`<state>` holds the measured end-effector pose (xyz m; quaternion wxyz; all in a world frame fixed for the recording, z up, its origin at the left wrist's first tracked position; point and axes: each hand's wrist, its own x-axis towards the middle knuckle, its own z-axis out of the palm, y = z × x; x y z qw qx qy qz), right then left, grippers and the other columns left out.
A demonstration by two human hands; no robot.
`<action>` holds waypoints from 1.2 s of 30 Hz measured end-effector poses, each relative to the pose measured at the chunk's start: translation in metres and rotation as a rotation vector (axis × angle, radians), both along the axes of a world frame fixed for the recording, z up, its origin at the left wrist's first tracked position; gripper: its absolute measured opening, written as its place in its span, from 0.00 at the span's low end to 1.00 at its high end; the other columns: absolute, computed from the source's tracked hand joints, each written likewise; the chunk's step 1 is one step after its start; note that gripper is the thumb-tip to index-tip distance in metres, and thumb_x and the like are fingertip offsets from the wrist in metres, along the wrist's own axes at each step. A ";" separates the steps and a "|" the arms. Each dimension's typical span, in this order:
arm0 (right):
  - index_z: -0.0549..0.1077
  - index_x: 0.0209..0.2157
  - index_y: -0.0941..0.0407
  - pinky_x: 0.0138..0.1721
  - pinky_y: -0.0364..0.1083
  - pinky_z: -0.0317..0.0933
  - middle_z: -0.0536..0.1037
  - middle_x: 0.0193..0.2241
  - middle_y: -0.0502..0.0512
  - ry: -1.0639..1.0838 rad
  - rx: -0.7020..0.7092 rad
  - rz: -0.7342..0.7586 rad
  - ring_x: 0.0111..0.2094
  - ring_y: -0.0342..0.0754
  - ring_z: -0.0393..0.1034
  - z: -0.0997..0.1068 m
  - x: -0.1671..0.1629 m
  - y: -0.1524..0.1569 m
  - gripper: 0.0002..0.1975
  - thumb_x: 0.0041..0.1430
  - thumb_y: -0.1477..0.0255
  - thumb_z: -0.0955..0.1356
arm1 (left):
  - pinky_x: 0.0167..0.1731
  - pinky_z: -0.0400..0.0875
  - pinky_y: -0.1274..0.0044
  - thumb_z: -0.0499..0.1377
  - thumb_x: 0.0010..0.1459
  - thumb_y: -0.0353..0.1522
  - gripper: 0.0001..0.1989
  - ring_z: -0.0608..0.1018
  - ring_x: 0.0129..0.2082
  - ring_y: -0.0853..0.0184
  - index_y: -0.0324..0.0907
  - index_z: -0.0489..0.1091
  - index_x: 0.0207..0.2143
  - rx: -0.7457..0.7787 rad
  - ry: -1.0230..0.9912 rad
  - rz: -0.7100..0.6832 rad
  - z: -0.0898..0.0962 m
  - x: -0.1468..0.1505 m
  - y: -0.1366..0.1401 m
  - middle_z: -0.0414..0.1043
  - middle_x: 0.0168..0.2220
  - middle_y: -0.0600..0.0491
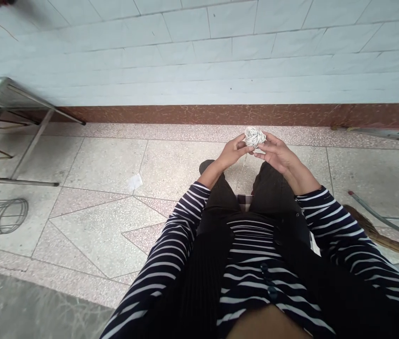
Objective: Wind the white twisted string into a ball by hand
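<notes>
A small ball of whitish string (255, 136) is held up in front of me, over my knees. My left hand (234, 151) grips its left side between thumb and fingers. On the other side, my right hand (276, 151) has its fingers against the ball, with the lower fingers spread apart. A thin loose strand (243, 162) hangs from below the ball toward my lap. Part of the ball is covered by my fingertips.
A metal-framed table (32, 141) stands at the left by the tiled wall (199, 61). Below it is a wire rack (11, 215). White scrap (135, 182) lies on the floor. Metal legs (383, 212) and a brown wooden-looking piece (383, 235) are on the right.
</notes>
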<state>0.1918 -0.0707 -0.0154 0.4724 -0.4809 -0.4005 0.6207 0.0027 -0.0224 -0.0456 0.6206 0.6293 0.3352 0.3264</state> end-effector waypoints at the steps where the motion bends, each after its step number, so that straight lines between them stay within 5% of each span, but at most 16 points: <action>1: 0.77 0.51 0.44 0.52 0.58 0.77 0.81 0.50 0.53 -0.011 0.009 -0.018 0.50 0.56 0.78 0.000 -0.001 0.000 0.33 0.44 0.54 0.83 | 0.49 0.77 0.72 0.68 0.65 0.49 0.32 0.83 0.43 0.64 0.42 0.72 0.65 0.007 0.010 0.001 0.000 0.003 0.001 0.83 0.42 0.49; 8: 0.75 0.50 0.47 0.38 0.54 0.73 0.78 0.42 0.54 -0.270 0.176 -0.221 0.39 0.54 0.72 -0.010 -0.009 0.009 0.32 0.42 0.55 0.80 | 0.43 0.76 0.74 0.68 0.65 0.37 0.33 0.82 0.30 0.68 0.41 0.65 0.69 -0.085 0.032 0.083 -0.012 0.016 -0.007 0.80 0.29 0.57; 12: 0.73 0.46 0.51 0.35 0.51 0.70 0.79 0.41 0.55 -0.293 0.215 -0.394 0.38 0.53 0.71 -0.016 0.007 0.031 0.31 0.37 0.60 0.78 | 0.39 0.73 0.75 0.60 0.70 0.32 0.16 0.78 0.24 0.69 0.39 0.74 0.57 -0.060 0.275 0.047 -0.016 0.006 -0.018 0.77 0.25 0.57; 15: 0.70 0.41 0.51 0.36 0.52 0.70 0.80 0.38 0.55 -0.355 0.156 -0.443 0.36 0.53 0.73 -0.023 0.019 0.047 0.27 0.38 0.61 0.77 | 0.38 0.71 0.73 0.58 0.72 0.32 0.09 0.81 0.30 0.63 0.42 0.79 0.47 0.231 0.658 -0.024 -0.010 0.002 -0.023 0.80 0.28 0.52; 18: 0.73 0.40 0.52 0.44 0.55 0.71 0.82 0.37 0.56 -0.653 0.178 -0.424 0.40 0.57 0.76 -0.031 0.022 0.049 0.22 0.41 0.65 0.76 | 0.41 0.70 0.69 0.58 0.72 0.33 0.11 0.83 0.38 0.56 0.43 0.81 0.43 0.602 0.968 -0.136 0.007 0.006 -0.022 0.83 0.33 0.46; 21: 0.78 0.40 0.53 0.51 0.58 0.69 0.84 0.40 0.60 -0.932 0.309 -0.251 0.46 0.63 0.78 -0.039 0.018 0.036 0.18 0.43 0.72 0.74 | 0.46 0.70 0.68 0.57 0.70 0.26 0.13 0.83 0.38 0.57 0.42 0.82 0.41 0.862 1.039 -0.264 0.030 0.014 -0.010 0.84 0.34 0.45; 24: 0.81 0.39 0.53 0.47 0.56 0.70 0.84 0.38 0.59 -0.905 0.349 -0.029 0.43 0.63 0.78 -0.042 0.015 0.016 0.17 0.42 0.75 0.73 | 0.56 0.69 0.66 0.57 0.68 0.23 0.13 0.82 0.36 0.62 0.42 0.82 0.39 0.988 0.986 -0.302 0.047 0.014 0.008 0.84 0.34 0.48; 28: 0.82 0.39 0.52 0.37 0.51 0.70 0.84 0.37 0.53 -0.476 0.180 0.054 0.33 0.54 0.77 -0.031 0.012 -0.011 0.19 0.40 0.70 0.76 | 0.64 0.67 0.64 0.58 0.72 0.30 0.13 0.82 0.38 0.63 0.43 0.82 0.36 0.876 0.764 -0.275 0.048 0.005 0.026 0.84 0.34 0.51; 33: 0.81 0.37 0.54 0.35 0.47 0.70 0.84 0.34 0.53 -0.096 0.092 -0.074 0.34 0.49 0.76 0.000 0.006 -0.022 0.19 0.39 0.69 0.80 | 0.51 0.74 0.73 0.61 0.68 0.30 0.10 0.85 0.47 0.62 0.42 0.83 0.42 0.450 0.390 -0.063 0.021 0.007 0.025 0.87 0.46 0.50; 36: 0.80 0.33 0.54 0.31 0.46 0.69 0.83 0.31 0.52 -0.110 0.081 -0.181 0.30 0.47 0.74 0.007 0.011 -0.008 0.16 0.38 0.70 0.80 | 0.44 0.74 0.77 0.60 0.68 0.30 0.10 0.83 0.37 0.67 0.39 0.82 0.38 0.254 0.281 -0.003 0.002 0.013 0.012 0.85 0.35 0.51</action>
